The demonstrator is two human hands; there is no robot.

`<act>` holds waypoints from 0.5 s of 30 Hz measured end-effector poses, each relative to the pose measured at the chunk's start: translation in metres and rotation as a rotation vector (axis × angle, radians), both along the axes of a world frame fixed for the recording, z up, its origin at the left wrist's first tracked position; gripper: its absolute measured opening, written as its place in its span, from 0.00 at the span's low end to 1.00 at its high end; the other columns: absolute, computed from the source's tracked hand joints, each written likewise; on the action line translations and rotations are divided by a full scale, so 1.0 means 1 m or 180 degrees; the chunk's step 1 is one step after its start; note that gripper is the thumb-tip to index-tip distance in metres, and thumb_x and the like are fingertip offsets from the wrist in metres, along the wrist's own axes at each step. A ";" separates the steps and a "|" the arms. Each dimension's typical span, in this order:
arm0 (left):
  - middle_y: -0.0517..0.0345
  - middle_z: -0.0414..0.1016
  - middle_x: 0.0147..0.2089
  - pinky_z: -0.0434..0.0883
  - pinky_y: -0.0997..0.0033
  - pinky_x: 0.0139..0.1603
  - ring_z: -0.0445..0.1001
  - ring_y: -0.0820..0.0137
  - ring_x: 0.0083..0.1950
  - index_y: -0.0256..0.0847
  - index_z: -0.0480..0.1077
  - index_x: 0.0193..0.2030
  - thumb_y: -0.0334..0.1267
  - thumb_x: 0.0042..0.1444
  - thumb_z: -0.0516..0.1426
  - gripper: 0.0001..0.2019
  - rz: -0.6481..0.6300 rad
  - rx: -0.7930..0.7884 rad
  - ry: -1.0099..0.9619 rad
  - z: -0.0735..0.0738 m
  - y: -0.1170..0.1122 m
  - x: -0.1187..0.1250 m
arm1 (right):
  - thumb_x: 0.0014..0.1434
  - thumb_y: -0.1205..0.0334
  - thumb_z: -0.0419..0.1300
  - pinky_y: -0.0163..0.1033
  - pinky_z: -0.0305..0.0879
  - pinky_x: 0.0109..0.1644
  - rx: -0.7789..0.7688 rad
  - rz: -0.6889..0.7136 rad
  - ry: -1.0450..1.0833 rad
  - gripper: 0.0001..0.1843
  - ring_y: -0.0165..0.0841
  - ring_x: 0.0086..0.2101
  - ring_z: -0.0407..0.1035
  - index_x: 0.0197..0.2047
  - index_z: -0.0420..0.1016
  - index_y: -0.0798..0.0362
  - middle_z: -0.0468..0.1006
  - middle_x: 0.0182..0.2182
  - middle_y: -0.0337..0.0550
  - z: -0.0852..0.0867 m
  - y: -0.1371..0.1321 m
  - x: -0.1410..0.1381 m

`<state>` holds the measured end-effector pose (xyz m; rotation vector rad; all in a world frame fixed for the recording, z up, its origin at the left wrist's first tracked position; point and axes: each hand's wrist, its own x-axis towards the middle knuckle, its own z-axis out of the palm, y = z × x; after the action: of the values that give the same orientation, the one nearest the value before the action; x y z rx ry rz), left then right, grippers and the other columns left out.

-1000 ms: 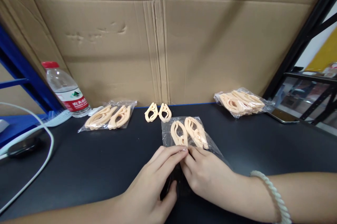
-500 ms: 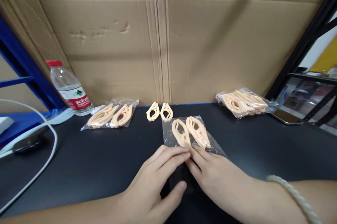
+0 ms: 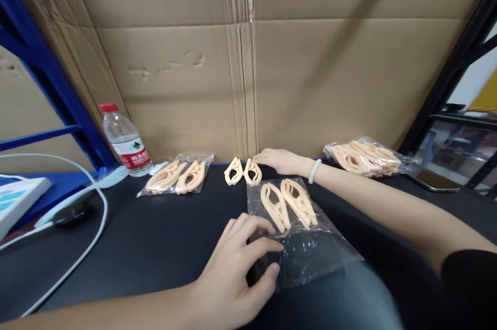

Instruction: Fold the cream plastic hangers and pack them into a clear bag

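My left hand (image 3: 240, 268) rests at the near left of a clear plastic bag (image 3: 314, 257), fingers apart and curved, fingertips at the film. Inside that bag lie two beige folding clothes hangers (image 3: 297, 200), folded up, toward its far end. My right hand (image 3: 277, 161) reaches across to the back of the table, fingers stretched out. Its fingertips are at the top of a loose folded hanger (image 3: 252, 174); whether they touch is hard to see. Beside it stands a second loose folded hanger (image 3: 233, 171), close against the cardboard.
A bag of hangers (image 3: 190, 177) lies at back left, near a water bottle (image 3: 126, 144). Another bagged stack (image 3: 363, 156) is at back right, beside a phone (image 3: 433, 181). A white cable (image 3: 103, 216) curves at left. Cardboard (image 3: 186, 71) walls the back.
My right hand has left the bag and moved forward to the loose hangers. My left hand stays by the bag, whose near part now shows. The view has shifted a little.
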<state>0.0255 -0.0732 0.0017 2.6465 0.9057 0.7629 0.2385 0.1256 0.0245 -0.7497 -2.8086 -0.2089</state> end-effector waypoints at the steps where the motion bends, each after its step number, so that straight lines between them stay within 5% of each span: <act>1: 0.51 0.68 0.50 0.67 0.57 0.47 0.67 0.61 0.49 0.44 0.71 0.45 0.30 0.55 0.53 0.12 0.0012 0.0000 -0.0020 -0.001 0.000 0.000 | 0.56 0.82 0.48 0.42 0.61 0.57 -0.0020 0.0069 -0.0042 0.32 0.35 0.57 0.58 0.63 0.60 0.57 0.65 0.61 0.50 -0.007 0.011 -0.004; 5: 0.51 0.68 0.50 0.68 0.58 0.47 0.68 0.62 0.48 0.44 0.71 0.43 0.28 0.51 0.54 0.13 0.0003 -0.0017 -0.0093 -0.003 0.002 -0.001 | 0.60 0.79 0.49 0.42 0.58 0.59 -0.0004 0.0235 -0.0240 0.29 0.36 0.60 0.54 0.64 0.59 0.56 0.63 0.62 0.49 -0.020 0.031 -0.019; 8: 0.52 0.68 0.51 0.68 0.59 0.47 0.68 0.63 0.49 0.44 0.71 0.43 0.26 0.50 0.54 0.14 0.0034 -0.0031 -0.0086 -0.003 0.002 0.000 | 0.62 0.75 0.49 0.42 0.61 0.55 0.0040 0.0178 -0.0307 0.22 0.36 0.53 0.63 0.59 0.67 0.57 0.71 0.53 0.52 -0.018 0.033 -0.019; 15: 0.52 0.68 0.53 0.68 0.58 0.49 0.68 0.62 0.51 0.43 0.71 0.43 0.27 0.52 0.54 0.14 0.0036 -0.0114 -0.0135 -0.002 0.002 0.000 | 0.62 0.71 0.51 0.46 0.65 0.53 0.0288 -0.0170 -0.0544 0.20 0.40 0.47 0.67 0.58 0.66 0.65 0.73 0.46 0.58 -0.020 0.014 0.024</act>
<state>0.0252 -0.0708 -0.0005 2.5863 0.9156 0.7949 0.2621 0.1395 0.0044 -0.8227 -2.9167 -0.4253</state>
